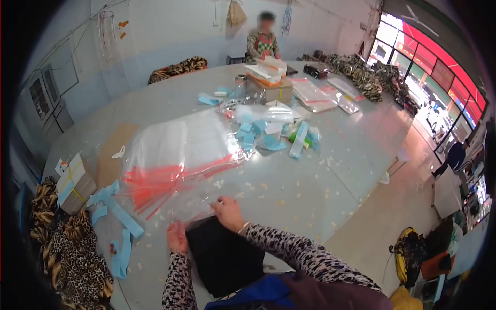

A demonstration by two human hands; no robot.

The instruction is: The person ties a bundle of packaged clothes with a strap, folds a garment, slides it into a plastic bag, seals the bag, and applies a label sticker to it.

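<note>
Folded black cloth (222, 258) lies at the near edge of the table, against the person's body. A clear plastic bag (191, 204) is at its far end, its outline hard to make out. My left hand (177, 236) is at the cloth's upper left corner, fingers closed on the edge of the bag. At the upper right corner my right hand (227, 213) pinches the bag's edge. Just beyond lies a fanned stack of clear bags (181, 139) with red strips.
Blue paper strips (126, 217) and a strapped stack of cards (76, 186) are at left, beside leopard-print cloth (82, 253). Blue scraps, a cardboard box (271, 92) and more bags (312, 95) lie farther back. Another person (263, 41) is at the far side.
</note>
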